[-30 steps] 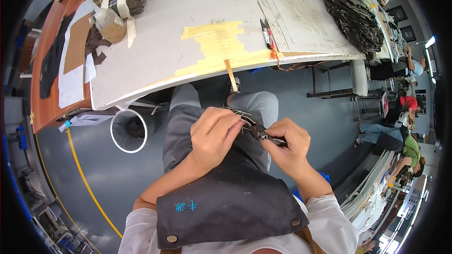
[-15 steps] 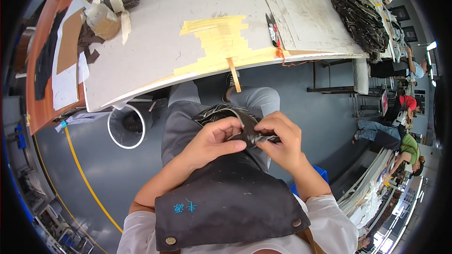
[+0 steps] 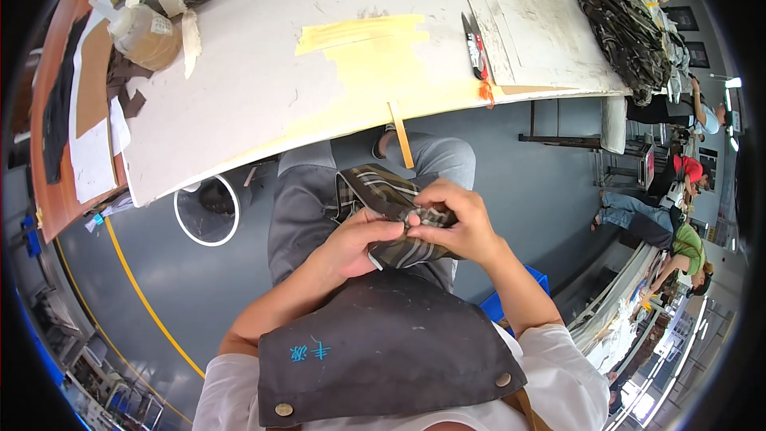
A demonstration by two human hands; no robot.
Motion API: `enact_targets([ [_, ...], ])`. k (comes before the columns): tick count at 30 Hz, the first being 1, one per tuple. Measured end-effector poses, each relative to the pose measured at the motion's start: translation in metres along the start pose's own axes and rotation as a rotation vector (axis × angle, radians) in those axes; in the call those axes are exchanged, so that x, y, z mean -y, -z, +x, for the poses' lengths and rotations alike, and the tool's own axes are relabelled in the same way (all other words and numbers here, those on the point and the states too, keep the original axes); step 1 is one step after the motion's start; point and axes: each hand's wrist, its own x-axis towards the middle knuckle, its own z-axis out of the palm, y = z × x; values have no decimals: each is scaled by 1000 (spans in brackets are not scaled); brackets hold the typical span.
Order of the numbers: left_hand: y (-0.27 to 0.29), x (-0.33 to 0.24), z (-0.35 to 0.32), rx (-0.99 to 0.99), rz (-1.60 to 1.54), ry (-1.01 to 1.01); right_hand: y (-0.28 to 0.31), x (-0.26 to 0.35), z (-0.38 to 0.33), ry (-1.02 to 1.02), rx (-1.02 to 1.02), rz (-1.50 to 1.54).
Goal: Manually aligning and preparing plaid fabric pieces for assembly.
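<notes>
A dark plaid cloth piece [image 3: 389, 184], brown with pale stripes, lies over my lap just in front of the apron. My left hand [image 3: 357, 241] pinches its near edge between thumb and fingers. Right beside it, my right hand [image 3: 456, 222] grips a bunched, lighter checked part of the same cloth. The thumbs almost meet at the fold, and the fingertips hide what lies between them. Part of the cloth hangs below the hands, showing its stripes and a pale edge.
Ahead stands a table [image 3: 255, 72] with yellow tape along its front and a loose strip hanging down. On it are small snips [image 3: 476, 49], a glue bottle [image 3: 146, 36] and bundled plaid cloth [image 3: 618, 24]. A white-rimmed bin [image 3: 207, 211] stands left; people work far right.
The cloth has been turned and spread, so more of its plaid side shows. My right hand has shifted slightly left, closer to my left hand.
</notes>
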Motion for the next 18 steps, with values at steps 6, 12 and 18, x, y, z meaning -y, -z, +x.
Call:
enact_targets([
  [6,6,-4,14,-172,-157,-1,-1,-11,15,74,-72,-1],
  [12,11,-5,23,-281,-185,5,-8,-24,13,-142,-145,20],
  [18,-6,-12,28,-388,-244,35,-13,-19,15,-237,-245,-32],
])
